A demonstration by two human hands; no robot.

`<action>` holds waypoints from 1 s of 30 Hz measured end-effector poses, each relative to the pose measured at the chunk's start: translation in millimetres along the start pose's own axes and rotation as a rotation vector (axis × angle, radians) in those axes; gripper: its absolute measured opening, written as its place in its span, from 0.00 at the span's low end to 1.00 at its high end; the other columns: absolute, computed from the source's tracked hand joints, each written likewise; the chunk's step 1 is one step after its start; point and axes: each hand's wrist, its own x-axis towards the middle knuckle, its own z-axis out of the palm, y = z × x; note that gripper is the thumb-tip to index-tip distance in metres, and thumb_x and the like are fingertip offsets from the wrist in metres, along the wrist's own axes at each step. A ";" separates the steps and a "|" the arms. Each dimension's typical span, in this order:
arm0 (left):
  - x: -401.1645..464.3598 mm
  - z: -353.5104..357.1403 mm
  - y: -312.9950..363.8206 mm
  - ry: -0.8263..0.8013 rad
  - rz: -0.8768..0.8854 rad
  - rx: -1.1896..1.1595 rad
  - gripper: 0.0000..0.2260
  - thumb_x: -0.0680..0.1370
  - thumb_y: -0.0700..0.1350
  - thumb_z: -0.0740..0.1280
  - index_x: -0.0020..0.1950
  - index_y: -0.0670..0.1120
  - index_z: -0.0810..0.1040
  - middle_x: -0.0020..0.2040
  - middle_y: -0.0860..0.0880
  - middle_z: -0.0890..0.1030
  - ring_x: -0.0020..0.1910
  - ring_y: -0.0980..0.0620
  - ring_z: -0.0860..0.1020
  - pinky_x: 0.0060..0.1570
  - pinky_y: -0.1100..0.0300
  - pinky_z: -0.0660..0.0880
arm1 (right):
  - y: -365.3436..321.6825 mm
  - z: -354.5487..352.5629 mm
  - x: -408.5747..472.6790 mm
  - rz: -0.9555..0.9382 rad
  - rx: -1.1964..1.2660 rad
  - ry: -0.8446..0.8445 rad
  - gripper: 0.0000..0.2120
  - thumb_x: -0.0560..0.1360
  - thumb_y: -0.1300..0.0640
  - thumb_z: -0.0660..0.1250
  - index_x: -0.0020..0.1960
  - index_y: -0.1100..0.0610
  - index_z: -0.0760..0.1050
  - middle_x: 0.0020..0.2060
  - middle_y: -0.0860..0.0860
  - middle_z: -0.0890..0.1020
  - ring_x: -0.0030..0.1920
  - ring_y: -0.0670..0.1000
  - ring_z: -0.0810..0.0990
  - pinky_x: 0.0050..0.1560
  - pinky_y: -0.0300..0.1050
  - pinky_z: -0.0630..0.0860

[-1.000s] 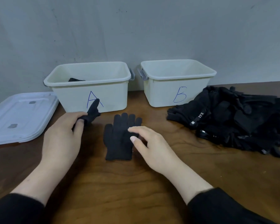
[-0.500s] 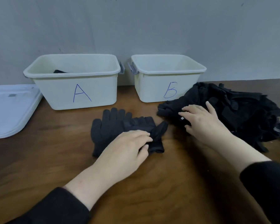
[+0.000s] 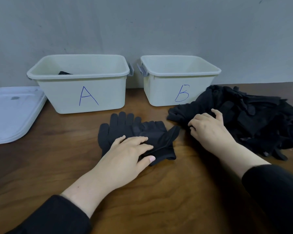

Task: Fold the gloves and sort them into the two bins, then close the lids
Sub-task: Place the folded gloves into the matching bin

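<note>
The left hand [image 3: 128,154] lies flat with straight fingers on two black gloves [image 3: 135,130] on the desk [image 3: 176,191]. The right hand [image 3: 210,129], fingers curled, grips cloth at the edge of the glove pile [image 3: 254,119] before bin B [image 3: 179,81].

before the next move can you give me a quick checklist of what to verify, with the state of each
1. Pair of gloves lying flat on the table: ok, one overlaps the other.
2. Left hand steadying the pair: ok, fingers lie over it.
3. Right hand has a glove from the pile: cannot tell, fingers are in the fabric but the grip is hidden.
4. Bin A open: ok, something dark already inside.
5. Bin B open: ok, contents not visible.
6. Lids within reach: one lid left of bin A; second cannot tell.
</note>
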 end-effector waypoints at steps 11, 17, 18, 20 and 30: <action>0.8 -2.4 -0.5 0.195 0.029 -0.081 0.18 0.83 0.58 0.57 0.71 0.57 0.75 0.74 0.59 0.70 0.74 0.62 0.63 0.73 0.65 0.47 | -46.7 -113.9 26.9 0.636 1.332 0.189 0.08 0.82 0.57 0.64 0.52 0.56 0.82 0.43 0.50 0.87 0.46 0.51 0.86 0.53 0.49 0.83; -2.5 -13.5 -1.4 0.579 -0.176 -0.284 0.08 0.81 0.46 0.63 0.46 0.52 0.81 0.44 0.57 0.81 0.47 0.58 0.77 0.48 0.65 0.72 | -92.4 -103.0 3.6 0.799 1.930 -0.042 0.07 0.84 0.62 0.60 0.56 0.65 0.73 0.31 0.54 0.82 0.37 0.52 0.84 0.50 0.51 0.84; -3.1 -15.5 -4.0 0.623 -0.219 -0.302 0.08 0.80 0.45 0.63 0.44 0.52 0.80 0.41 0.56 0.81 0.44 0.57 0.77 0.45 0.63 0.73 | -98.0 -92.9 -7.1 0.836 1.856 -0.085 0.08 0.84 0.61 0.62 0.55 0.66 0.74 0.34 0.57 0.84 0.37 0.53 0.85 0.44 0.48 0.84; -4.6 -19.0 -8.2 0.624 -0.277 -0.304 0.08 0.81 0.47 0.63 0.44 0.52 0.79 0.40 0.55 0.80 0.42 0.57 0.76 0.43 0.59 0.74 | -99.4 -72.9 -31.8 0.780 1.424 -0.179 0.10 0.83 0.56 0.65 0.49 0.63 0.79 0.35 0.56 0.85 0.32 0.51 0.81 0.33 0.48 0.80; -0.4 -5.3 -5.6 0.261 -0.116 0.016 0.21 0.82 0.59 0.60 0.75 0.58 0.69 0.65 0.59 0.71 0.64 0.56 0.69 0.66 0.55 0.64 | -90.2 -62.4 -57.5 0.430 0.761 -0.212 0.14 0.78 0.39 0.67 0.60 0.43 0.78 0.47 0.38 0.82 0.49 0.40 0.80 0.48 0.35 0.77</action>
